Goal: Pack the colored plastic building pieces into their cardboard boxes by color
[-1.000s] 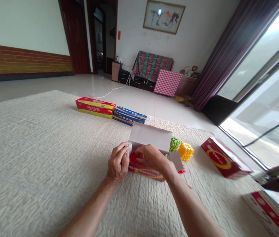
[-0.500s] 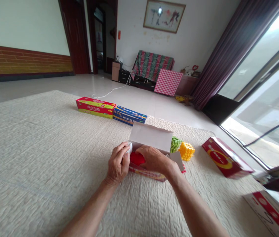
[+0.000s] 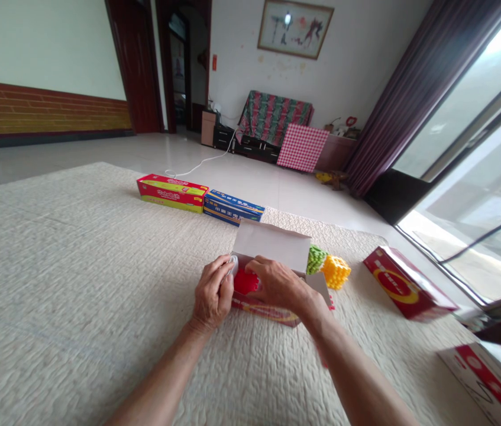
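Observation:
An open red cardboard box (image 3: 272, 313) sits on the quilted cover in front of me, its pale lid (image 3: 271, 241) raised at the back. My left hand (image 3: 213, 293) is closed around the box's left end. Beside its fingertips shows something small and white (image 3: 233, 264); whether it is a flap or an item I cannot tell. Inside the box is a red knobbly block (image 3: 245, 282). My right hand (image 3: 277, 285) reaches in from the right, fingers curled around this block. Behind the right side flap (image 3: 319, 286) stand a green knobbly block (image 3: 316, 259) and a yellow knobbly cube (image 3: 336, 272).
A red-and-yellow box (image 3: 171, 193) and a blue box (image 3: 233, 208) stand end to end farther back. On the right lie a dark red box (image 3: 407, 285) and a white-and-red box (image 3: 487, 378). The cover (image 3: 77, 284) spreads under everything.
My right hand has shifted slightly, and more of the red block's knobbly edge shows beside its fingers. The left hand and the box stay where they were.

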Tool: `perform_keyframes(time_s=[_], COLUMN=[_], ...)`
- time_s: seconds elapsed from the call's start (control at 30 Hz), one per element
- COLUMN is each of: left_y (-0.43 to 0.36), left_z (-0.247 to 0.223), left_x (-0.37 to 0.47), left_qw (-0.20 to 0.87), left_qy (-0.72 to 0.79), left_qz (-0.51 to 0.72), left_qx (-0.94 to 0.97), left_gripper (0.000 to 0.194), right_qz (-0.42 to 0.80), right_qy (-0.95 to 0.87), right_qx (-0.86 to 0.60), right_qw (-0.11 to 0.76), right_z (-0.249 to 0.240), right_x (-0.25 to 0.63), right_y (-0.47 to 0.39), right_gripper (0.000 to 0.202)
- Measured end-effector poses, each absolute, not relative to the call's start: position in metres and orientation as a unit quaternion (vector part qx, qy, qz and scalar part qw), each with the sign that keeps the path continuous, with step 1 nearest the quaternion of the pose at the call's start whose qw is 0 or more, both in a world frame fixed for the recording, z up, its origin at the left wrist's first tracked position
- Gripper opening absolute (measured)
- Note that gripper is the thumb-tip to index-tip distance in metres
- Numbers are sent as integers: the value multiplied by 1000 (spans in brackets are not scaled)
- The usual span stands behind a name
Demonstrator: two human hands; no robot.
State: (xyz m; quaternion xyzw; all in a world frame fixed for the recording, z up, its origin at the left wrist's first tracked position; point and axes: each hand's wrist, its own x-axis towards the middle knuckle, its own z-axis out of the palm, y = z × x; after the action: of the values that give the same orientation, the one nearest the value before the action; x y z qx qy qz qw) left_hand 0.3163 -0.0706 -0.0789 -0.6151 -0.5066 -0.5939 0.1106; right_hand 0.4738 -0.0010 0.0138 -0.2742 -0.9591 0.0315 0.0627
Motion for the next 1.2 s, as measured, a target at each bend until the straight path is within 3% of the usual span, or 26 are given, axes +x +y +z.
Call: perform_keyframes(time_s=[0.43, 1.07, 1.2], left_y=[-71, -70, -70], left_z=[-78, -80, -80], left_x=[316, 316, 316], left_qw=[114, 108, 117], left_qy=[-514, -513, -513], left_qz=[-588, -589, -589], left_qx=[-614, -615, -614], left_gripper=[30, 29, 29], right_qz=[128, 108, 126], right_qy=[-956, -978, -969], right_qx=[-236, -171, -194], right_qw=[115, 43, 85], right_z=[15, 11, 19], right_x=[479, 469, 475], right_y=[0, 5, 2], right_gripper=[22, 21, 20])
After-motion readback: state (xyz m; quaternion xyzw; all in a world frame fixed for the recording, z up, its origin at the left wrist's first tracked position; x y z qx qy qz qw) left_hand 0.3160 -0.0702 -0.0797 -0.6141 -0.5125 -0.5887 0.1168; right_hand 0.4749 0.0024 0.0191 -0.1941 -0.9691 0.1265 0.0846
